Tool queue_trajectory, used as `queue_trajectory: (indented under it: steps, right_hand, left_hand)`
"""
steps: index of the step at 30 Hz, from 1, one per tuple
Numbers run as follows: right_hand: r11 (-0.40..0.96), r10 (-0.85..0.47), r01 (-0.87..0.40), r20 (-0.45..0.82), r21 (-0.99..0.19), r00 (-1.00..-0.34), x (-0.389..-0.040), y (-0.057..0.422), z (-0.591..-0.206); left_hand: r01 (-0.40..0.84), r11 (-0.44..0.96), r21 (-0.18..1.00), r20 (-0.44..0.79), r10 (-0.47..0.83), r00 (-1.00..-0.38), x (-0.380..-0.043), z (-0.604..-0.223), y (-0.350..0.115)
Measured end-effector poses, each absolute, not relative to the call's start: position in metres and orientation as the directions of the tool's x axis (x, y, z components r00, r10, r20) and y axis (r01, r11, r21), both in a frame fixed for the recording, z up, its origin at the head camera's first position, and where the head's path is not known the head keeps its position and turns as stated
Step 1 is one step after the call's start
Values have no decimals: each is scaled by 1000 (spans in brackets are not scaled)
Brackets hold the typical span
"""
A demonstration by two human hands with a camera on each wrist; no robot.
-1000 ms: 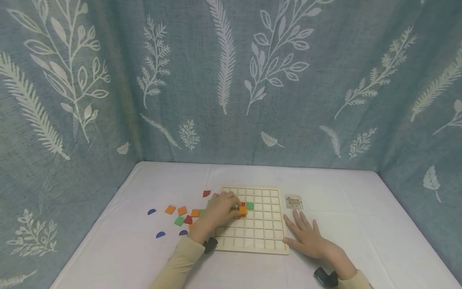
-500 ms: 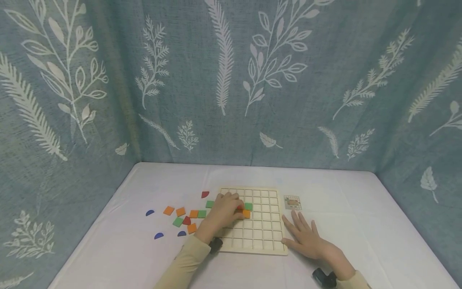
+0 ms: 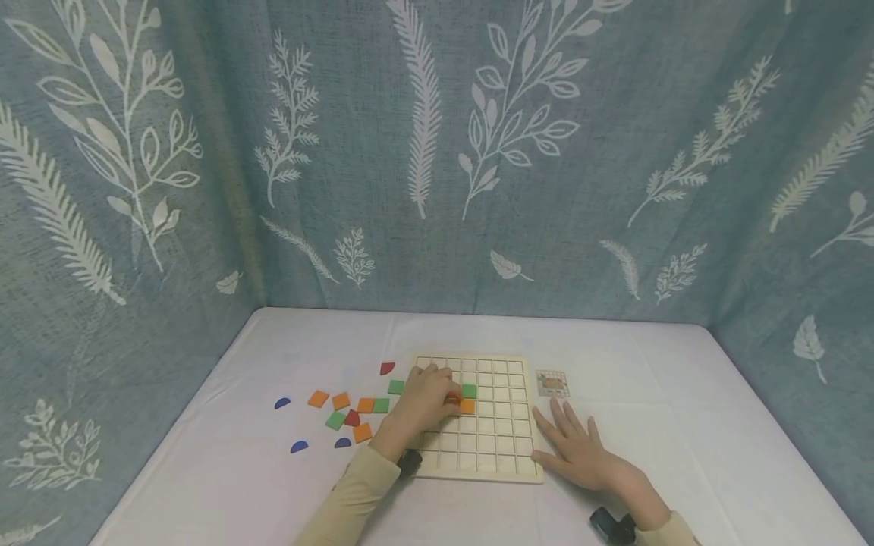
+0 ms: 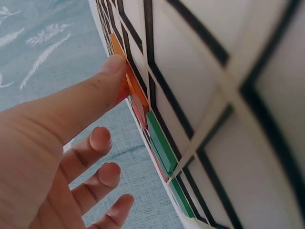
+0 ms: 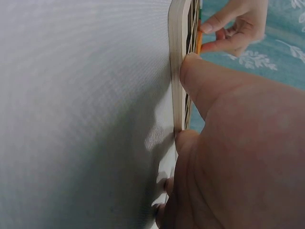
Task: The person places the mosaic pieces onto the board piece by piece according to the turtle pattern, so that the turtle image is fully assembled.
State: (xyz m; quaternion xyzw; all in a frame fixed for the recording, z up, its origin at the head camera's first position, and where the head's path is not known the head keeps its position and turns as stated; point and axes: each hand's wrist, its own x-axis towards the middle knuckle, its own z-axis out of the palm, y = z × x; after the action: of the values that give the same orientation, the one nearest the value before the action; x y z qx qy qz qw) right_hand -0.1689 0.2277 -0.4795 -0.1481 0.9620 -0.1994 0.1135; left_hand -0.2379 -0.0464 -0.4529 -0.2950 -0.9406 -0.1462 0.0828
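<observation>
In the head view, my left hand (image 3: 425, 398) is over the left half of a pale wooden grid board (image 3: 498, 444). Its thumb and forefinger pinch an orange square tile (image 4: 137, 90) at the cells; the other fingers curl clear of the board in the left wrist view. Beside it on the board lie a green tile (image 4: 161, 143) and some red, partly covered by the hand. My right hand (image 3: 579, 453) lies with spread fingers at the board's right side, thumb touching its edge (image 5: 177, 90).
Loose pieces lie left of the board: orange squares (image 3: 318, 399), green squares (image 3: 335, 421), red quarter-rounds (image 3: 387, 368) and blue half-rounds (image 3: 299, 447). A small printed card (image 3: 552, 384) sits right of the board. A patterned curtain (image 3: 437, 152) hangs behind the white table (image 3: 655, 379).
The orange tile, tilted between the left fingers a second ago, now lies flatter in the grid, slightly lower and to the right. The left hand shifted slightly right; the right hand stayed.
</observation>
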Motion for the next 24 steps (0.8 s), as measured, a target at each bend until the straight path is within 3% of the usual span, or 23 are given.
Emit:
queue_trajectory:
  steps: [24]
  right_hand:
    - [873,-334,-234,-175,-427,-926,-170,228,-477]
  left_hand:
    - [596,771,225,238,549,-801,-239,-454,-50]
